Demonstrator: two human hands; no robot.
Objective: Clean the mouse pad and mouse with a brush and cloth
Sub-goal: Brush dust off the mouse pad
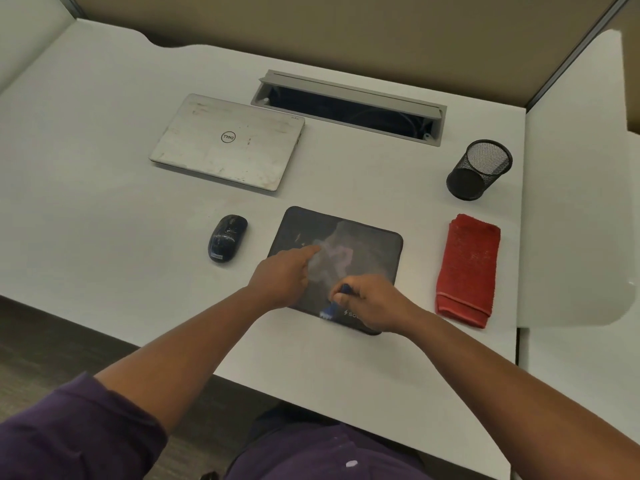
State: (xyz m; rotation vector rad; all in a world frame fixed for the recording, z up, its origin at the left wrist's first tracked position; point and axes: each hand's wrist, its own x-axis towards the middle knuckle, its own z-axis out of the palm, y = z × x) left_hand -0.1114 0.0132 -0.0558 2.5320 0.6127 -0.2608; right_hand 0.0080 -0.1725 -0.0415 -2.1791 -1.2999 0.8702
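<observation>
Brushing the mouse pad (367, 244), which lies mid-bench toward the front edge. Right hand (372, 303) grips the blue brush (337, 301), bristles down at the pad's near edge. Left hand (285, 275) rests on the pad, forefinger extended, pinning it. Advice: short strokes toward one edge, steady pressure from the pinning hand. Mouse (227, 237) just left of the pad, red cloth (467, 268) to its right, both untouched.

Soft, even overhead light leaves the white desk (104, 202) bright with faint shadows; the wide lens bends edges, and the brush (332, 304) blurs.
</observation>
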